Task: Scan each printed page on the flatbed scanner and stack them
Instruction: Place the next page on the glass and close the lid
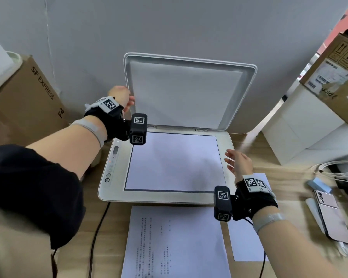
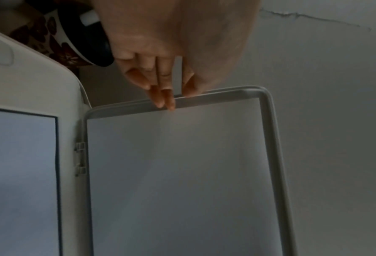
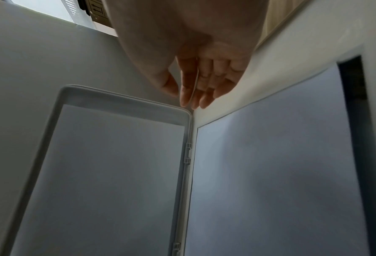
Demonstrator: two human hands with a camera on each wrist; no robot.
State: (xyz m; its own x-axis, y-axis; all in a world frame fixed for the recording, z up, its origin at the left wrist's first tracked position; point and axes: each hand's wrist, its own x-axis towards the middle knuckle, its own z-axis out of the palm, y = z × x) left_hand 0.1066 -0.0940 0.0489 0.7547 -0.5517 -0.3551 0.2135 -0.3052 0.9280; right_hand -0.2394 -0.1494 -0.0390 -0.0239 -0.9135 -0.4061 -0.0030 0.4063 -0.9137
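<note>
The flatbed scanner point(image 1: 113, 189) sits mid-desk with its lid point(image 1: 187, 93) raised against the wall. A white sheet point(image 1: 175, 163) lies on the glass, blank side up. My left hand point(image 1: 122, 97) pinches the lid's left edge; in the left wrist view the fingers point(image 2: 162, 102) lie on the inner rim and the thumb sits behind it. My right hand point(image 1: 239, 162) hovers over the scanner's right rim with straight fingers point(image 3: 187, 97), holding nothing. A printed page point(image 1: 175, 243) lies face up in front of the scanner, and another sheet point(image 1: 243, 243) lies to its right.
A cardboard box point(image 1: 28, 101) stands at the left, and white boxes with a labelled carton point(image 1: 333, 77) at the right. A phone point(image 1: 329, 213) and white cables point(image 1: 340, 169) lie on the desk's right side. A black cable point(image 1: 96, 233) runs from the scanner's front left.
</note>
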